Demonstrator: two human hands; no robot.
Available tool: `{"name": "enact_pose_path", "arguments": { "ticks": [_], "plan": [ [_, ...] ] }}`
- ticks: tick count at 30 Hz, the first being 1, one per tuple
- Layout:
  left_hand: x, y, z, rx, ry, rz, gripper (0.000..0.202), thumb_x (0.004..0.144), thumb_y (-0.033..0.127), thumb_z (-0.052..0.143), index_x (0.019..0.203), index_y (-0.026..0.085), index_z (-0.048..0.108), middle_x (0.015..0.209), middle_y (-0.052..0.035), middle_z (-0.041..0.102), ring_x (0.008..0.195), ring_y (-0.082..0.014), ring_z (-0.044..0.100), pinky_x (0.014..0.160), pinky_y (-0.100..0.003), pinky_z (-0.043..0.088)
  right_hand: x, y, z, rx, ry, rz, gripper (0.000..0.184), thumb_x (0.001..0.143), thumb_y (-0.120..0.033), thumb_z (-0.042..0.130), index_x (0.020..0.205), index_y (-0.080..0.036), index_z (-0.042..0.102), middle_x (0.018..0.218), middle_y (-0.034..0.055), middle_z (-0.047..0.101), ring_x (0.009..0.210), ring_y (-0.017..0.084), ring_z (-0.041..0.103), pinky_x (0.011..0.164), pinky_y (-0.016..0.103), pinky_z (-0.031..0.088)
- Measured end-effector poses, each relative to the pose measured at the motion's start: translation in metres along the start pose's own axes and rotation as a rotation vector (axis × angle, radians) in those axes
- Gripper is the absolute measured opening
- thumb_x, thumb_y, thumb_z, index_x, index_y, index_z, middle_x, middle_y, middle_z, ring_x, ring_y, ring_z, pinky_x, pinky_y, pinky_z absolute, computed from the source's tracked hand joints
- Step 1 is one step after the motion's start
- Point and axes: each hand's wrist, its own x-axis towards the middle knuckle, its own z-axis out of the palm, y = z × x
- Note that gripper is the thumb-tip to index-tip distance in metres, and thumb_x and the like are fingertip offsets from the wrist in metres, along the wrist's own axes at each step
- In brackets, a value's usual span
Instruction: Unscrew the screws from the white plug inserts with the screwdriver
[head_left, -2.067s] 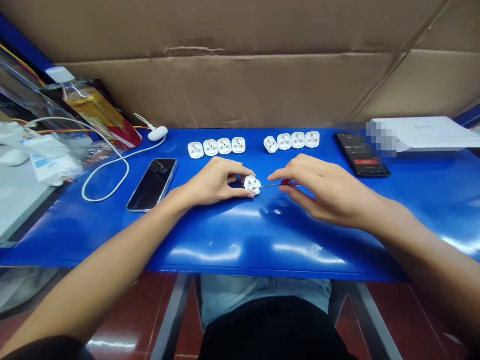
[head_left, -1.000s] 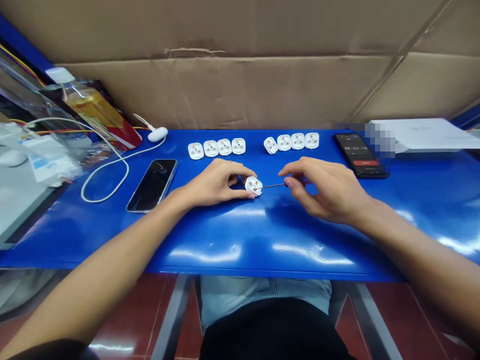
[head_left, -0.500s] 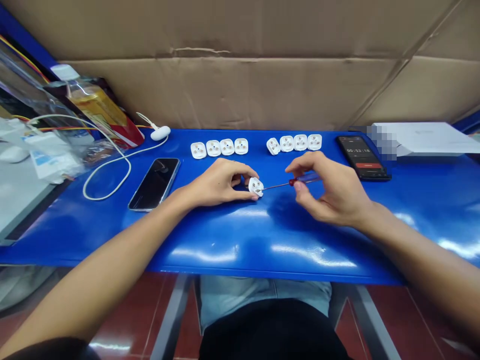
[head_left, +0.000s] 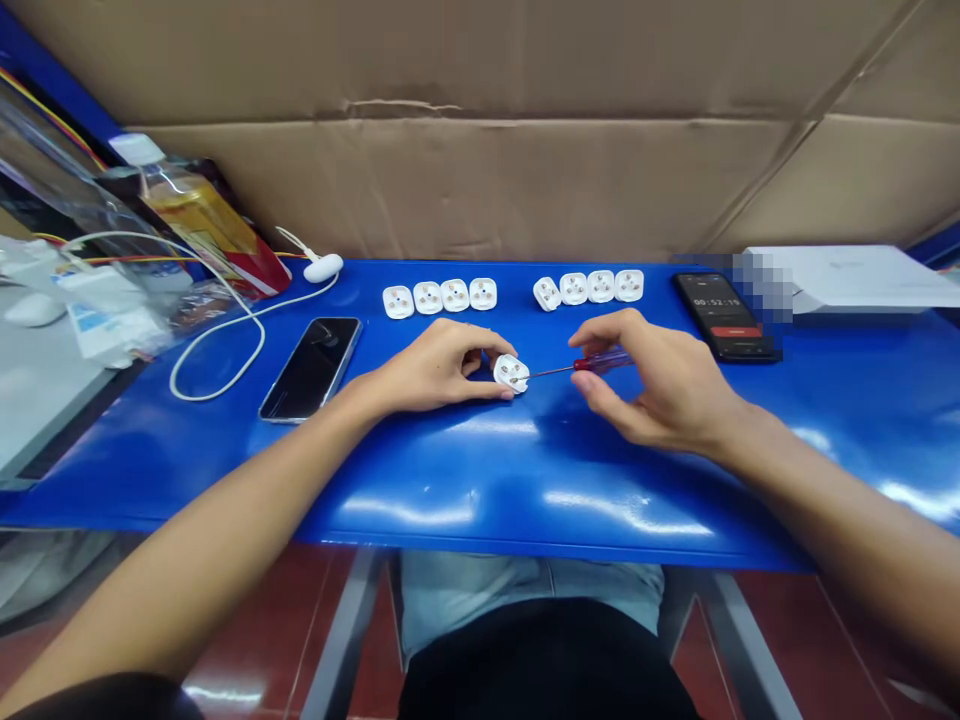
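A white plug housing [head_left: 511,374] sits near the middle of the tabletop, its face turned up, pinched between the thumb and fingertips of the left hand [head_left: 439,365]. The tip of a small screwdriver [head_left: 592,364] reaches its right side; whether the tip sits in a screw head is too small to tell. The right hand [head_left: 660,378] holds that screwdriver by its red and clear handle between thumb and fingers. The hands stand apart, joined only by the thin steel shaft.

What has changed is the right hand's grip: its fingertips have drawn back toward the handle, which now shows clear of them, while the left hand's hold on the housing looks the same.

Toward the back edge of the tabletop, two rows of four white plug housings [head_left: 439,296] lie just behind the hands. Beyond the left hand lies a black smartphone [head_left: 310,369]; near the right back corner, a second phone [head_left: 724,317] shows a running timer.
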Motion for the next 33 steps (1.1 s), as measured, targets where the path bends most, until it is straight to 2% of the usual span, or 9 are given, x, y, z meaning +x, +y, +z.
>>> {"name": "enact_pose_path", "arguments": {
  "ticks": [3,8,13,18,21,24,26,29,33],
  "plan": [
    [0.0000,-0.0004,0.0003,-0.004,0.005,-0.005,0.044,0.089,0.052,0.082,0.117,0.017,0.080,0.081,-0.0005,0.068,0.065,-0.0117,0.051,0.062,-0.025,0.037,-0.0004,-0.0003,0.0007,-0.053,0.018,0.006,0.012,0.100,-0.025,0.060,0.111,-0.021,0.062,0.086,0.0038,0.075,0.071,0.021,0.072,0.064,0.032,0.055],
    [0.0001,-0.0018,0.0009,0.002,0.007,0.004,0.045,0.090,0.052,0.081,0.117,0.017,0.080,0.079,-0.0002,0.066,0.066,-0.0121,0.052,0.063,-0.025,0.037,0.0002,-0.0012,-0.0016,0.013,-0.024,-0.069,0.022,0.094,-0.016,0.057,0.115,-0.018,0.061,0.098,0.0091,0.075,0.085,0.025,0.074,0.075,0.037,0.058],
    [0.0001,-0.0017,0.0010,0.003,0.004,-0.007,0.044,0.090,0.052,0.081,0.118,0.018,0.080,0.077,0.0011,0.064,0.066,-0.0119,0.052,0.062,-0.025,0.037,0.0008,-0.0009,-0.0016,-0.119,-0.002,-0.028,0.010,0.102,-0.025,0.059,0.107,-0.018,0.065,0.083,0.0047,0.074,0.068,0.022,0.069,0.066,0.035,0.053],
    [-0.0001,-0.0011,0.0011,0.001,0.000,-0.007,0.044,0.090,0.051,0.081,0.118,0.018,0.079,0.076,0.0015,0.063,0.066,-0.0120,0.053,0.063,-0.025,0.038,0.0027,-0.0023,-0.0026,-0.002,-0.016,-0.104,0.021,0.094,-0.013,0.055,0.113,-0.013,0.064,0.096,0.0106,0.073,0.086,0.024,0.071,0.076,0.037,0.057],
    [-0.0003,-0.0014,0.0012,0.004,-0.001,-0.001,0.044,0.091,0.051,0.081,0.118,0.017,0.079,0.076,0.0015,0.063,0.066,-0.0120,0.053,0.063,-0.025,0.038,0.0018,-0.0012,-0.0030,-0.038,-0.041,-0.041,0.022,0.097,-0.022,0.059,0.118,-0.015,0.064,0.097,0.0090,0.075,0.082,0.024,0.073,0.072,0.036,0.056],
    [-0.0003,-0.0019,0.0014,0.001,0.002,0.000,0.044,0.091,0.051,0.081,0.118,0.017,0.079,0.076,0.0016,0.062,0.066,-0.0122,0.053,0.064,-0.025,0.038,0.0007,-0.0002,-0.0021,-0.129,-0.005,-0.004,0.014,0.102,-0.027,0.059,0.112,-0.019,0.065,0.086,0.0039,0.075,0.068,0.020,0.071,0.063,0.033,0.052],
    [-0.0003,-0.0018,0.0015,-0.002,0.000,-0.001,0.043,0.091,0.051,0.081,0.118,0.017,0.079,0.075,0.0015,0.062,0.066,-0.0124,0.053,0.064,-0.025,0.039,0.0010,-0.0005,-0.0017,-0.104,0.004,-0.049,0.011,0.101,-0.021,0.057,0.109,-0.019,0.065,0.086,0.0042,0.075,0.071,0.020,0.071,0.066,0.033,0.054],
    [-0.0003,-0.0013,0.0014,-0.003,-0.006,0.007,0.044,0.091,0.051,0.080,0.119,0.018,0.079,0.076,0.0011,0.063,0.066,-0.0125,0.053,0.064,-0.025,0.039,0.0016,-0.0011,-0.0019,0.007,-0.006,-0.111,0.019,0.096,-0.015,0.057,0.114,-0.017,0.062,0.097,0.0084,0.075,0.084,0.022,0.073,0.074,0.034,0.058],
    [-0.0003,-0.0005,0.0010,-0.002,-0.008,0.008,0.044,0.091,0.051,0.081,0.119,0.018,0.079,0.076,0.0013,0.062,0.067,-0.0123,0.053,0.063,-0.025,0.039,0.0001,0.0006,-0.0019,-0.043,-0.013,-0.035,0.015,0.100,-0.025,0.061,0.113,-0.020,0.063,0.092,0.0052,0.077,0.076,0.021,0.074,0.066,0.031,0.055]
  ]
}}
